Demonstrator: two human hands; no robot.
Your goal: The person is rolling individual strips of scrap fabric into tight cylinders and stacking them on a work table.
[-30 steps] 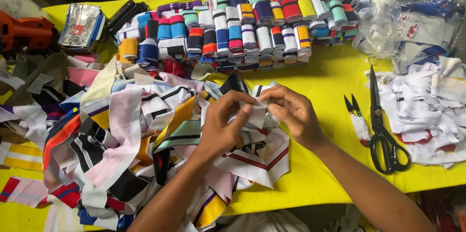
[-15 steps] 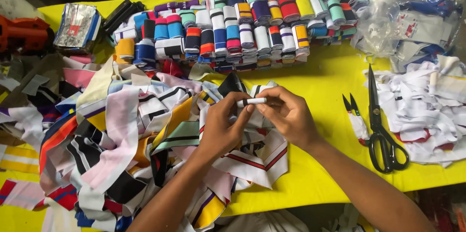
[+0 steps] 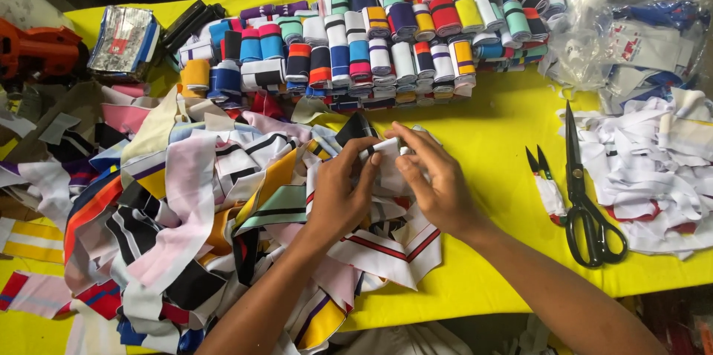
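Observation:
Both hands meet over the yellow table (image 3: 505, 139), pinching one white fabric strip (image 3: 388, 165) between them. My left hand (image 3: 340, 195) grips its left side with thumb and fingers. My right hand (image 3: 434, 177) holds the right side, fingers curled over the top edge. Under and left of the hands lies a loose heap of striped fabric strips (image 3: 193, 206) in many colours. Beyond the hands, several rows of rolled fabric strips (image 3: 379, 39) lie stacked side by side.
Large black scissors (image 3: 583, 191) and small thread snips (image 3: 546, 180) lie to the right of my hands. A pile of white fabric scraps (image 3: 653, 169) sits at the right edge, with clear plastic bags (image 3: 631, 21) behind it. An orange tool (image 3: 37, 50) and a foil packet (image 3: 122, 39) sit at the far left.
The hands stay in the same spot. The white strip between the fingers has been worked from a thin rolled edge into a broader folded piece.

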